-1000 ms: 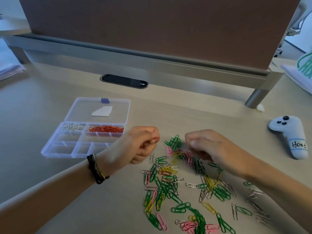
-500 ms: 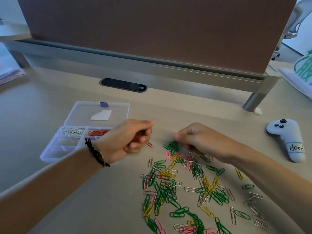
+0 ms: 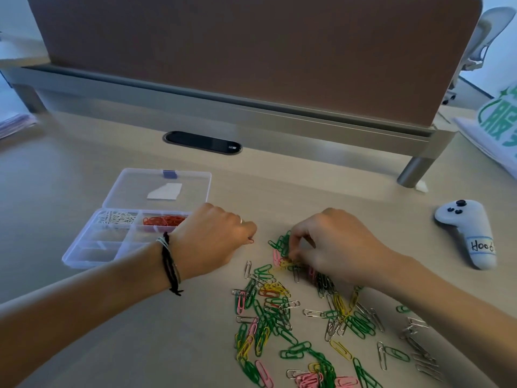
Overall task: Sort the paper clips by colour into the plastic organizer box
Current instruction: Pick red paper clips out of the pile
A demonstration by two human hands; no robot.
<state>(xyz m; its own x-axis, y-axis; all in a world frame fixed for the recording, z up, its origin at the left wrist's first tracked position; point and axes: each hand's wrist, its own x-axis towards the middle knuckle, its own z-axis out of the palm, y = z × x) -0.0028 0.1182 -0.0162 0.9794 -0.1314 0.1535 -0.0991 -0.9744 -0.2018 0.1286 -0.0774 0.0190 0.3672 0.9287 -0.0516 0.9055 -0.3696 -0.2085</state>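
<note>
A clear plastic organizer box (image 3: 84,260) lies open at the left, with white clips (image 3: 116,219) in one rear compartment and red clips (image 3: 163,220) in the one beside it. A scattered pile of green, yellow, pink and silver paper clips (image 3: 282,312) covers the desk in front of me. My left hand (image 3: 212,242) is curled knuckles-up just right of the box, and a red clip (image 3: 251,241) pokes out at its fingertips. My right hand (image 3: 333,245) reaches into the pile's far end, fingers curled and pinching among the clips there.
The box's lid (image 3: 159,189) lies flat behind it with a white paper scrap on it. A white game controller (image 3: 467,233) rests at the right. A brown divider panel (image 3: 251,57) and its metal rail close off the desk's far side.
My left hand has turned palm-down and dropped toward the desk right of the box, still with a red clip. My right hand has shifted slightly and dug into the pile's far end.
</note>
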